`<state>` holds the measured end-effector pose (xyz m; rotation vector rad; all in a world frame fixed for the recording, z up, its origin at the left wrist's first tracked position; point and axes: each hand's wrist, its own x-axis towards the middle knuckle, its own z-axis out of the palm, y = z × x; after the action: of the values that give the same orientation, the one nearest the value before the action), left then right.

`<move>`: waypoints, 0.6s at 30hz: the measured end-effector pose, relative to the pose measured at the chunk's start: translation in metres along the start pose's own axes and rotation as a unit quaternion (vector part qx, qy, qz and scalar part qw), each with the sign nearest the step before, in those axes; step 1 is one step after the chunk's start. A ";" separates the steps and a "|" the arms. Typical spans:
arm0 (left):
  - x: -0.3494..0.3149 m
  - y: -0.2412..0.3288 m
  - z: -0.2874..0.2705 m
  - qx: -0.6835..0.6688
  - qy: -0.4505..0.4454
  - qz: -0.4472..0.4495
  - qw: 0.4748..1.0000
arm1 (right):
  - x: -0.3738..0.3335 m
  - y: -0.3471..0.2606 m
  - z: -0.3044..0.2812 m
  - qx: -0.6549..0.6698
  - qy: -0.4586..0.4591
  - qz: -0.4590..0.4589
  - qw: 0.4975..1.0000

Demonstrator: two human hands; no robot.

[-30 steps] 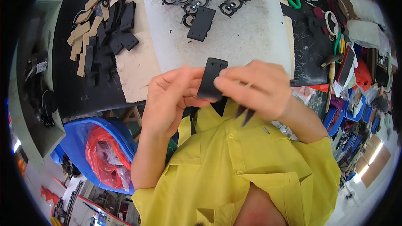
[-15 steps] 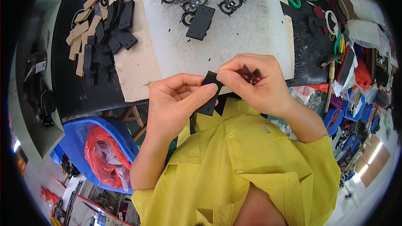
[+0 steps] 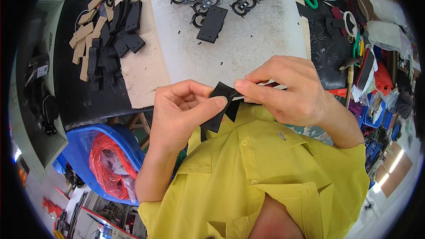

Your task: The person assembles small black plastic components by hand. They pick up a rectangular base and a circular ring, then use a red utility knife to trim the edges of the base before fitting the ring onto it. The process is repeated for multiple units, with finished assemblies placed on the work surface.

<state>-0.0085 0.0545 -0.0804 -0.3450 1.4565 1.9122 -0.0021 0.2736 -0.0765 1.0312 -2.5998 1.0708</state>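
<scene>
Black strip [image 3: 215, 118]: long axis slanting lower left to upper right.

Location: workshop. Evidence: scratched black worktop [image 3: 327, 73] bearing a scuffed pale sheet [image 3: 261, 40]; many near-identical black flat pieces [image 3: 133, 15] heaped in a batch; dark ring-shaped fittings [image 3: 208, 3] grouped; wooden-handled tool [image 3: 350, 79] at right; blue bin [image 3: 77, 155] containing red plastic [image 3: 102, 150]; crowded blue trays [image 3: 367, 117] beyond.

My left hand [image 3: 183, 110], in front of my shirt [image 3: 226, 172], thumb pressed toward bent fingers; my right hand [image 3: 287, 88], before the shirt's right side, thumb and forefinger pinched. Bare forearms [image 3: 155, 163] extend forward from the shirt.
</scene>
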 end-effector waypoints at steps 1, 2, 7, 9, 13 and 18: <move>-0.001 0.001 0.000 0.001 0.000 -0.002 1.000 | 0.001 0.000 -0.001 0.004 -0.004 0.001 1.000; -0.001 0.004 0.000 -0.002 0.001 -0.009 1.000 | 0.002 -0.001 -0.002 0.004 0.001 0.001 1.000; 0.000 0.006 0.001 -0.007 -0.011 -0.016 1.000 | 0.004 -0.003 -0.007 0.007 0.015 -0.007 1.000; -0.001 0.006 0.002 -0.001 -0.017 -0.016 1.000 | 0.004 -0.002 -0.009 0.010 0.000 -0.012 1.000; 0.000 0.004 0.002 0.024 -0.030 0.005 0.999 | 0.005 -0.001 -0.013 0.021 -0.043 0.004 0.999; -0.006 0.001 0.007 0.389 0.021 0.282 0.877 | 0.008 0.001 -0.018 0.237 -0.144 0.275 0.921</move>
<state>-0.0031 0.0583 -0.0738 0.4691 2.3859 1.5166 -0.0114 0.2815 -0.0611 0.5470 -3.0466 1.8768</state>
